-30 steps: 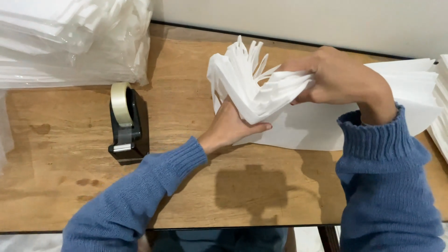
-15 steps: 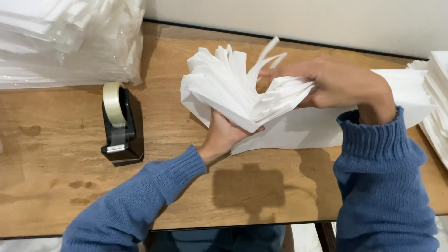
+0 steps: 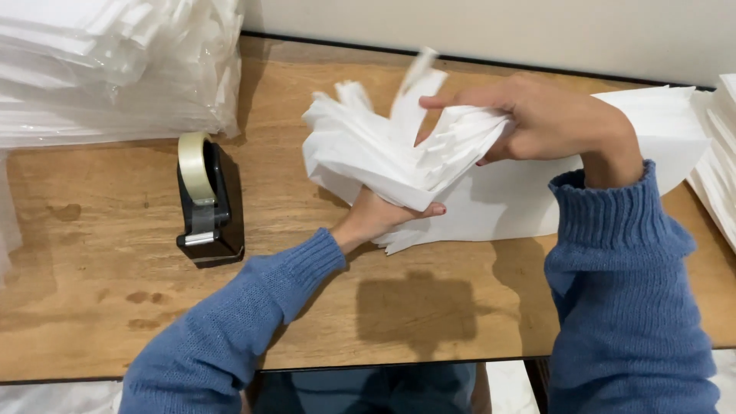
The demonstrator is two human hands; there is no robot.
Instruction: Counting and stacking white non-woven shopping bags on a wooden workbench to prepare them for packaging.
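Observation:
A bunch of folded white paper sheets (image 3: 383,149) fans out above the wooden table (image 3: 115,307). My left hand (image 3: 379,218) cups the bunch from underneath, palm up. My right hand (image 3: 537,119) grips the bunch's right end from above, fingers curled around the gathered folds. Both arms wear blue knitted sleeves. Under the hands a flat white sheet (image 3: 529,199) lies on the table.
A black tape dispenser (image 3: 205,203) with a roll of clear tape stands at the left. A tall heap of white bagged sheets (image 3: 107,69) fills the back left corner. More white stacks (image 3: 717,176) sit at the right edge. A wall runs behind.
The paper bunch and both hands have shifted left and slightly down, and the fanned folds have spread wider. The tape dispenser stays put.

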